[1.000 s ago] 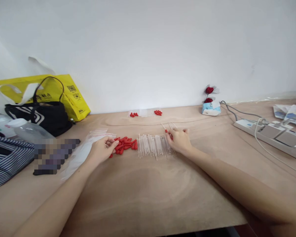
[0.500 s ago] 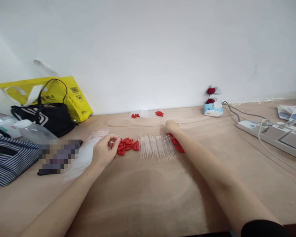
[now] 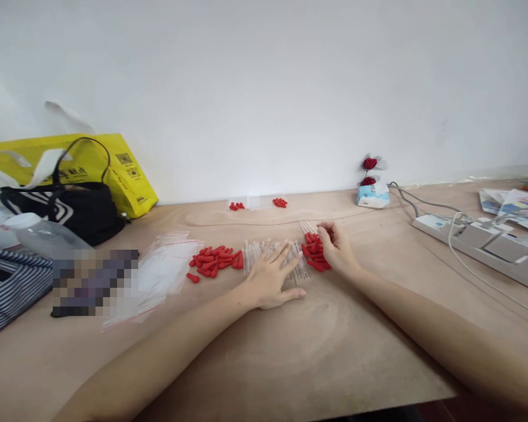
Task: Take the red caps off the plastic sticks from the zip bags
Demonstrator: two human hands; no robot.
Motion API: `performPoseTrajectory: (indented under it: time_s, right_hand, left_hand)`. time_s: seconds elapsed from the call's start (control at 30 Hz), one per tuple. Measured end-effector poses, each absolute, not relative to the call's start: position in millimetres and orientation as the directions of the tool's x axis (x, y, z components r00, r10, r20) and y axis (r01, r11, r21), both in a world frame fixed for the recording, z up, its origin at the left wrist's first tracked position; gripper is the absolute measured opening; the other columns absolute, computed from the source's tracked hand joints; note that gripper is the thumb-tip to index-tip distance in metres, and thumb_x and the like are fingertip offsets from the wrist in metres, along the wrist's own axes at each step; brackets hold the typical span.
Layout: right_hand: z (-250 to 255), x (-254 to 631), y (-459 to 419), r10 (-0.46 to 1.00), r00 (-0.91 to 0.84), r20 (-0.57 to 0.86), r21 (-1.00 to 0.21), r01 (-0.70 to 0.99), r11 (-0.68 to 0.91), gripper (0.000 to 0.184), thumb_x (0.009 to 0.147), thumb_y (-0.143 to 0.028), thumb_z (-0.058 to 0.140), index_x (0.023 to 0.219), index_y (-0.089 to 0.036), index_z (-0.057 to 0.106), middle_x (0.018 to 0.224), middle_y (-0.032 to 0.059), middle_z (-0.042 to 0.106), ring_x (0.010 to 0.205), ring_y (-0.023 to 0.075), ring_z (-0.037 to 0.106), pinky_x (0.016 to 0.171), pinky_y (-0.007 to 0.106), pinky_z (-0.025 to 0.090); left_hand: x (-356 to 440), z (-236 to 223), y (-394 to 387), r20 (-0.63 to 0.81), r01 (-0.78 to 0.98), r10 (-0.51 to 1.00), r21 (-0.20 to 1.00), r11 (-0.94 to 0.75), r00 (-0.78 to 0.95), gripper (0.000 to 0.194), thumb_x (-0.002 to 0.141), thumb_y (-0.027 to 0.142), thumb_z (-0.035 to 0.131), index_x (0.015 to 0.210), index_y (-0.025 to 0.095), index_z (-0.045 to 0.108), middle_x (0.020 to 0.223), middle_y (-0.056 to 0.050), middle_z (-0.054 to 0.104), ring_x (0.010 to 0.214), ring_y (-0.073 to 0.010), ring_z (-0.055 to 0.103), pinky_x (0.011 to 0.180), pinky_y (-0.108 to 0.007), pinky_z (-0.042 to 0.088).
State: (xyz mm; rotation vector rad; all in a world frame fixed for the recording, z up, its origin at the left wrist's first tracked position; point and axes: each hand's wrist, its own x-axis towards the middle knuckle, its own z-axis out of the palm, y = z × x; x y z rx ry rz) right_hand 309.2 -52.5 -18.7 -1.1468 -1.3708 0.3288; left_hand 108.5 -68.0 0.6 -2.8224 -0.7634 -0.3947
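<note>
My left hand (image 3: 270, 275) lies with spread fingers over a row of thin clear tubes (image 3: 251, 258), covering many of them. Beside the right end of that row is a pile of red rubber bulbs (image 3: 317, 262). My right hand (image 3: 338, 249) is at this pile's right edge, thumb and fingers closed together; whatever is between them is hidden. At the top of the pile, several clear tubes with red ends (image 3: 308, 230) point away to the upper left. A larger heap of red bulbs (image 3: 213, 258) sits left of the row.
Clear zip bags (image 3: 158, 275) lie at the left, near a blurred dark flat object (image 3: 99, 284). Farther back are small bags with red bulbs (image 3: 236, 206), a yellow bag (image 3: 132, 179) and a black bag (image 3: 85, 205). A power strip (image 3: 479, 240) with cables stands at the right.
My left hand has moved right from the left heap of bulbs onto the clear tubes and spread out. My right hand has shifted right and nearer, uncovering the red-ended tubes. The view has shifted slightly.
</note>
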Motion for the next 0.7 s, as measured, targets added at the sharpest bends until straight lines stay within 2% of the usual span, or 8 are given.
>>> performPoseTrajectory:
  time_s: [0.1, 0.23, 0.43, 0.6, 0.7]
  right_hand:
    - [-22.2, 313.5, -60.6, 0.757, 0.295, 0.583, -0.799, 0.378, 0.468, 0.022, 0.081, -0.041, 0.041, 0.085, -0.02, 0.048, 0.075, 0.0019, 0.054, 0.069, 0.0141, 0.052, 0.064, 0.029, 0.043]
    - [-20.7, 314.1, -59.6, 0.744, 0.346, 0.571, -0.813, 0.365, 0.454, 0.025, 0.081, -0.043, 0.04, 0.086, -0.02, 0.046, 0.075, 0.0023, 0.052, 0.071, 0.0149, 0.051, 0.065, 0.03, 0.044]
    - [-19.8, 309.2, -57.6, 0.749, 0.354, 0.561, -0.826, 0.298, 0.478, 0.023, 0.078, -0.037, 0.046, 0.094, -0.023, 0.038, 0.072, -0.0018, 0.045, 0.064, 0.0127, 0.051, 0.06, 0.027, 0.044]
    - [-19.5, 309.9, -59.4, 0.764, 0.382, 0.52, -0.854, 0.193, 0.484, 0.023, 0.076, -0.037, 0.05, 0.09, -0.024, 0.038, 0.069, -0.003, 0.046, 0.06, 0.012, 0.052, 0.056, 0.026, 0.045]
    - [-18.2, 308.1, -63.9, 0.813, 0.374, 0.445, -0.889, 0.079, 0.451, 0.02, 0.08, -0.042, 0.043, 0.085, -0.023, 0.04, 0.068, -0.0021, 0.052, 0.057, 0.0121, 0.053, 0.055, 0.028, 0.046]
  left_hand:
    - [119.7, -4.4, -61.0, 0.314, 0.537, 0.479, -0.129, -0.834, 0.82, 0.069, 0.079, 0.061, 0.029, 0.129, 0.013, 0.035, 0.134, -0.018, 0.036, 0.128, -0.0264, 0.024, 0.103, -0.054, 0.003]
    - [122.3, -7.1, -51.6, 0.342, 0.523, 0.448, -0.171, -0.835, 0.826, 0.056, 0.084, 0.053, 0.028, 0.124, 0.016, 0.042, 0.129, -0.015, 0.044, 0.125, -0.0247, 0.031, 0.103, -0.054, -0.003]
    - [121.5, -7.7, -37.0, 0.34, 0.515, 0.441, -0.167, -0.841, 0.83, 0.05, 0.086, 0.049, 0.028, 0.123, 0.019, 0.043, 0.124, -0.01, 0.051, 0.123, -0.0232, 0.035, 0.102, -0.056, -0.007]
    - [121.5, -5.0, -36.2, 0.39, 0.51, 0.42, -0.162, -0.845, 0.819, 0.047, 0.085, 0.048, 0.033, 0.12, 0.019, 0.046, 0.122, -0.009, 0.052, 0.121, -0.0231, 0.037, 0.103, -0.055, 0.001]
    - [114.6, -2.3, -45.8, 0.515, 0.545, 0.41, -0.14, -0.826, 0.753, 0.044, 0.084, 0.043, 0.038, 0.117, 0.016, 0.05, 0.12, -0.009, 0.054, 0.118, -0.0234, 0.041, 0.102, -0.049, 0.016]
